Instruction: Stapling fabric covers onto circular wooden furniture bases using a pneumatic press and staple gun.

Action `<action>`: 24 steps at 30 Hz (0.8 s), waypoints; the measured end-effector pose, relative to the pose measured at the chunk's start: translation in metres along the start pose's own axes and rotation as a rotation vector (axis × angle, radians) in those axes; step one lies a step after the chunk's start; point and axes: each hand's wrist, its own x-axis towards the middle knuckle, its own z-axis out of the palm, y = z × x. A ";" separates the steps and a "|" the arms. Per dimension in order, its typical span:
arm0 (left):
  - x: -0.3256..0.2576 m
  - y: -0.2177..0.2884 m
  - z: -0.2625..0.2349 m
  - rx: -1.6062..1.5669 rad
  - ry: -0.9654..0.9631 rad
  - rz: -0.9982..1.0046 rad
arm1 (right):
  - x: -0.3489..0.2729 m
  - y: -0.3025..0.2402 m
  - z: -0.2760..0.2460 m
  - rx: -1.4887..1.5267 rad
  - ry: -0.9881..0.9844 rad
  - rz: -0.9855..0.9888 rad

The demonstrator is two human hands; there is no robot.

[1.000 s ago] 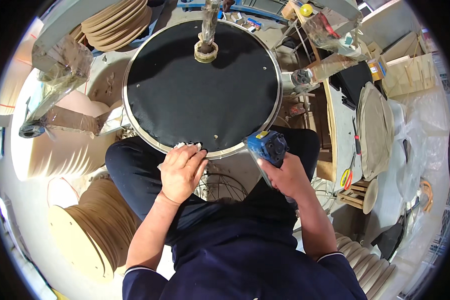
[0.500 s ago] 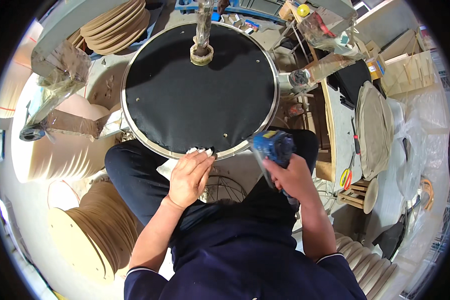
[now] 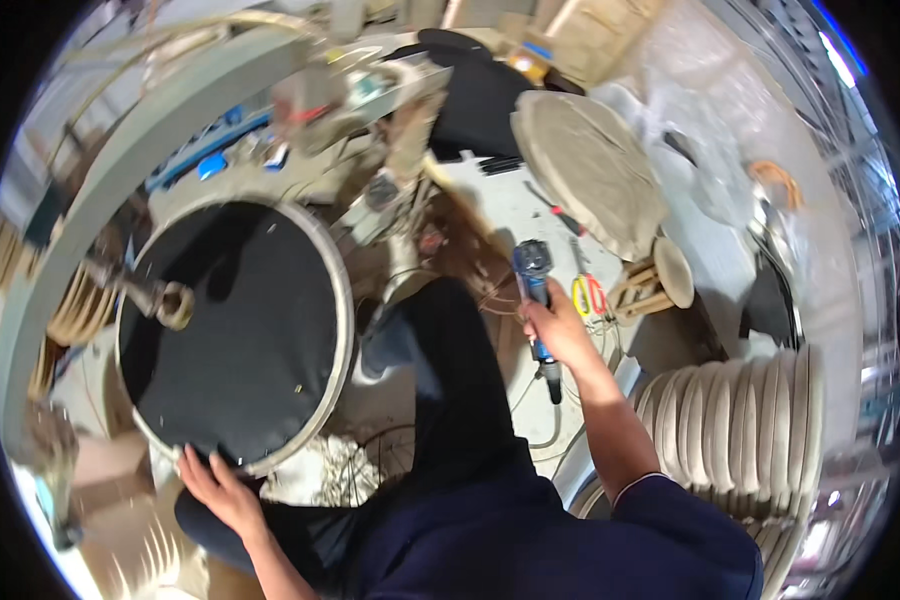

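Note:
A round panel [image 3: 240,370] covered in black fabric, with a pale rim, lies in front of me at the left. My left hand [image 3: 220,492] rests at its near edge, fingers spread, fingertips touching the rim. My right hand [image 3: 560,328] is wrapped round the handle of a blue air staple gun [image 3: 537,300], held upright over the worktable, well to the right of the panel. A hose [image 3: 553,425] trails below the staple gun's black end. A metal post with a ring-shaped end [image 3: 176,306] reaches over the panel.
Scissors [image 3: 588,292] with red and yellow handles lie on the worktable [image 3: 500,200] beside a grey-brown round fabric stack [image 3: 595,175]. A stack of pale ribbed discs [image 3: 725,430] stands by my right elbow. A curved grey frame arm [image 3: 100,170] arches at the left.
The view has swung to the right. My right hand has carried the staple gun away from the panel's near edge toward the worktable. My left hand's fingers have spread at the rim.

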 end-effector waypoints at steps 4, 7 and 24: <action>0.005 -0.009 0.020 -0.049 0.030 -0.018 | 0.027 0.054 -0.036 -0.078 0.082 0.044; 0.008 -0.008 0.019 0.087 0.042 0.043 | 0.054 0.084 -0.046 -0.425 0.245 -0.050; -0.011 0.024 0.003 0.143 0.086 -0.095 | 0.186 0.123 -0.052 -0.938 0.372 -0.635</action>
